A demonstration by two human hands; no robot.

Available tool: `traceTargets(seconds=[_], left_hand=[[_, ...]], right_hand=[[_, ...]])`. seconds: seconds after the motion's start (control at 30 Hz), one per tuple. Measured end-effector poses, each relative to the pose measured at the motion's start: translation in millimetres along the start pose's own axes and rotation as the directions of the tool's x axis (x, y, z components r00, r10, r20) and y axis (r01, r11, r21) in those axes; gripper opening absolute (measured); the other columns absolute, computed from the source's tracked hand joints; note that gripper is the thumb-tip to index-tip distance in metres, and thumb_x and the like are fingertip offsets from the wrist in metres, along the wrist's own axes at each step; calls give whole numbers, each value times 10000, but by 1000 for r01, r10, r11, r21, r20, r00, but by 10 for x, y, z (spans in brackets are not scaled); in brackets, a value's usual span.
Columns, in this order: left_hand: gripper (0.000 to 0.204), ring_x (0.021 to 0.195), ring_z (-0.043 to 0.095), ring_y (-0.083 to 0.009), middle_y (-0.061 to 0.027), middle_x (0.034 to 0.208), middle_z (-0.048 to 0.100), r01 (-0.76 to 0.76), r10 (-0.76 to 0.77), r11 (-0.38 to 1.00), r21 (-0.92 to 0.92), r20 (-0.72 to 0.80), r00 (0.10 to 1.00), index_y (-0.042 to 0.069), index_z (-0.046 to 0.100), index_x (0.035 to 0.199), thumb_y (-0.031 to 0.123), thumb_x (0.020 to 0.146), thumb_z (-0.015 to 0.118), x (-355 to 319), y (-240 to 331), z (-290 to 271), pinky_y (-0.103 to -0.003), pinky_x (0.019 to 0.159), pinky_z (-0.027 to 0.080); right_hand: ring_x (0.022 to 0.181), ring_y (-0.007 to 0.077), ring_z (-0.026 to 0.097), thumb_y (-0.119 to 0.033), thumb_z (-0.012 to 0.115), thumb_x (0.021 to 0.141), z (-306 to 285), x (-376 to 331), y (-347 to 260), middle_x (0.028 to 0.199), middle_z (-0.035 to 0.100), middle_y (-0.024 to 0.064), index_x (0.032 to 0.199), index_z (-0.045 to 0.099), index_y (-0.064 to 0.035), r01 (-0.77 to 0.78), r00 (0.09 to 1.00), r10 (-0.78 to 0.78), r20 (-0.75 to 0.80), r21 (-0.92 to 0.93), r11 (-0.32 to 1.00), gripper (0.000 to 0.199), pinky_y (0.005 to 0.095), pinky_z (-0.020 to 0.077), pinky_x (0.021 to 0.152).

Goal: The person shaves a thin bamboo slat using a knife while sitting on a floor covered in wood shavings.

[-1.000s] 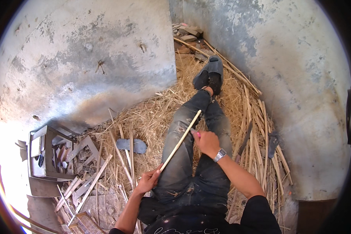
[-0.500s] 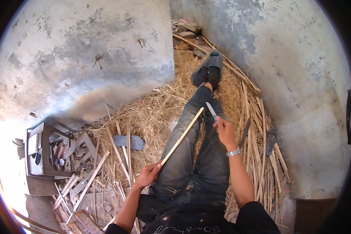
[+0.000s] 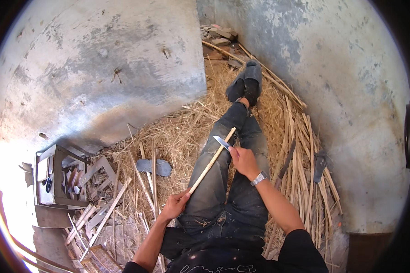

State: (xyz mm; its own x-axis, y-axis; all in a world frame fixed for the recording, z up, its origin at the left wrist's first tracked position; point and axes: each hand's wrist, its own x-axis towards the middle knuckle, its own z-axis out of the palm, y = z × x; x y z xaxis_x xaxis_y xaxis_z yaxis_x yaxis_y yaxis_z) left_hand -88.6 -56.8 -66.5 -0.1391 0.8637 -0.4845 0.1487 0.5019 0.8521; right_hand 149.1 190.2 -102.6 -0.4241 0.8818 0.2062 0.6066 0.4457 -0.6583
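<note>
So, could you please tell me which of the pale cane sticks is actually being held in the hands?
The stick slanting across the lap: the left hand grips its lower end, and the right hand sets a knife against it. The rest lie loose on the straw.

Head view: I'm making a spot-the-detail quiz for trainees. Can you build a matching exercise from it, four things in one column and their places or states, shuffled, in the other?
Things:
1. thin cane
2. knife
3. wristwatch
4. open wooden box

Places or states:
A. on the right forearm, just behind the hand
B. on the ground at the left, with small items inside
C. lower end gripped in the left hand, slanting up across the thigh
D. held in the right hand, blade against the cane's upper part

Pairs: 1-C, 2-D, 3-A, 4-B
</note>
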Motion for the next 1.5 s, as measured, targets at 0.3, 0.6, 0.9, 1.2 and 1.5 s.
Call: traceTargets(seconds=[0.3, 0.6, 0.9, 1.2, 1.5], left_hand=[[444, 566, 419, -34, 57, 612, 433, 1, -1, 1000, 12, -44, 999, 39, 625, 1398, 347, 1084, 561, 106, -59, 50, -264, 517, 357], [470, 561, 432, -38, 55, 609, 439, 5, -5, 1000, -22, -30, 1000, 27, 619, 1398, 371, 1081, 566, 155, -137, 54, -266, 508, 362], [399, 426, 301, -55, 58, 540, 351, 251, -215, 921, -298, 147, 965, 87, 702, 1224, 401, 1103, 489, 155, -130, -91, -264, 398, 234], [628, 407, 251, -53, 67, 561, 276, 390, -226, 807, -443, 379, 897, 128, 437, 1546, 554, 1087, 397, 189, -53, -228, -242, 373, 213], [628, 422, 241, -57, 63, 581, 281, 394, -198, 782, -483, 406, 892, 123, 443, 1545, 553, 1093, 375, 219, -159, -222, -241, 377, 204]], right_hand=[[667, 481, 609, -374, 530, 1055, 176, -292, -169, 683, 569, 287, 752, 588, 22, 15, 997, -28, 78, 171, 985, 502, 516, 418, 587], [645, 458, 633, -385, 509, 1062, 196, -162, -198, 693, 619, 261, 760, 647, -26, 114, 993, -112, -21, 127, 985, 489, 516, 465, 559], [638, 478, 613, -346, 545, 1044, 421, -316, -361, 687, 614, 259, 773, 667, -51, 63, 993, -68, 96, 64, 996, 418, 546, 463, 578], [666, 484, 613, -362, 542, 1048, 235, 546, 87, 689, 615, 267, 739, 631, -12, -86, 968, 74, -238, -39, 996, 476, 552, 472, 591], [616, 472, 613, -386, 551, 1043, 421, -103, -334, 633, 604, 247, 728, 606, -31, 48, 999, -49, 1, -79, 996, 478, 545, 475, 556]])
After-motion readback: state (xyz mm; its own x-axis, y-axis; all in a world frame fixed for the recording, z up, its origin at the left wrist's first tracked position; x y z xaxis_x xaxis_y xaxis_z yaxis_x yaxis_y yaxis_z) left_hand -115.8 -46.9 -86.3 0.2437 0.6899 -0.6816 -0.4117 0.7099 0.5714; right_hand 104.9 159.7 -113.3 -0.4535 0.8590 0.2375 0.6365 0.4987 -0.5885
